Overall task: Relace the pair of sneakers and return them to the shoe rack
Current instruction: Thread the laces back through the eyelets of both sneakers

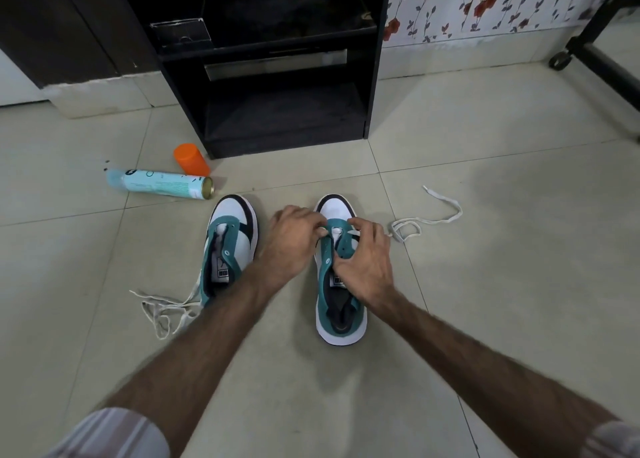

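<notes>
Two teal, white and black sneakers stand side by side on the tiled floor, toes pointing away from me. Both hands work at the front eyelets of the right sneaker (341,305). My left hand (294,239) pinches the white lace at the left eyelet row. My right hand (367,260) rests on the tongue and holds the lace where it trails off to the right (426,220). The left sneaker (230,249) stands untouched, its loose lace (162,310) heaped on the floor at its heel side.
The black shoe rack (287,76) stands straight ahead with open shelves. A light blue spray can (162,183) lies on its side beside its orange cap (192,159), left of the rack. A black wheeled frame (588,55) stands at the far right.
</notes>
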